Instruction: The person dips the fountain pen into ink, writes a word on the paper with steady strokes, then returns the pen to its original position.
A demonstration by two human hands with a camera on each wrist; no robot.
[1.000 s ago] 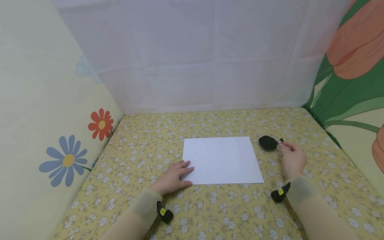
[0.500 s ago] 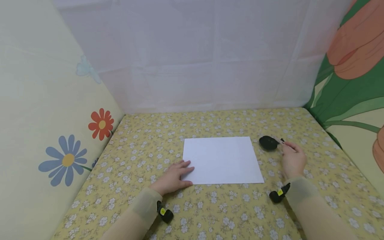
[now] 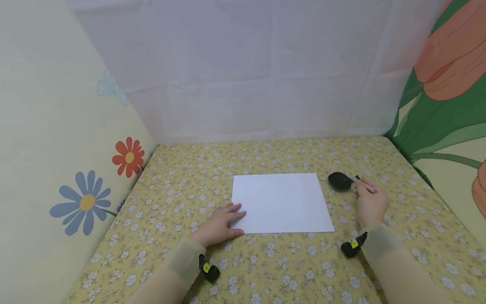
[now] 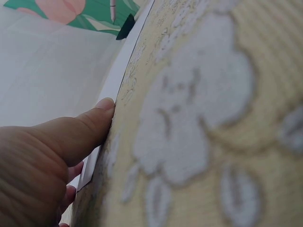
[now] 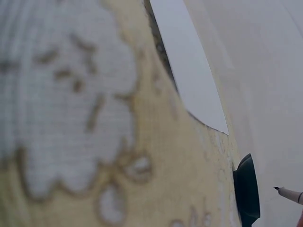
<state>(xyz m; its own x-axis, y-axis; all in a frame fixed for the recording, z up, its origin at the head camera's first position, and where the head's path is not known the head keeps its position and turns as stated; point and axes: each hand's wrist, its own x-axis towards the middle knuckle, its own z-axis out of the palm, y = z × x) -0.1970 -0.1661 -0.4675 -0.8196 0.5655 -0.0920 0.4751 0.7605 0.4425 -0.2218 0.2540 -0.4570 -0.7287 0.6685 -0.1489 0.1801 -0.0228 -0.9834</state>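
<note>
Pale creased backdrop [image 3: 265,71], apparently cloth, between flower-printed side walls [image 3: 34,105].

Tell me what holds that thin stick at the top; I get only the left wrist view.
Observer: The right hand does; the head view shows it pinching the stick.

Operator: Say whether the dish meets the sheet; from here they run together.

Observer: They are apart: seen from the head, bare floral cloth shows between them.

Operator: Check the sheet's face; I see it nearly edge-on.

Observer: In the head view it is plain white, with no marks showing.
</note>
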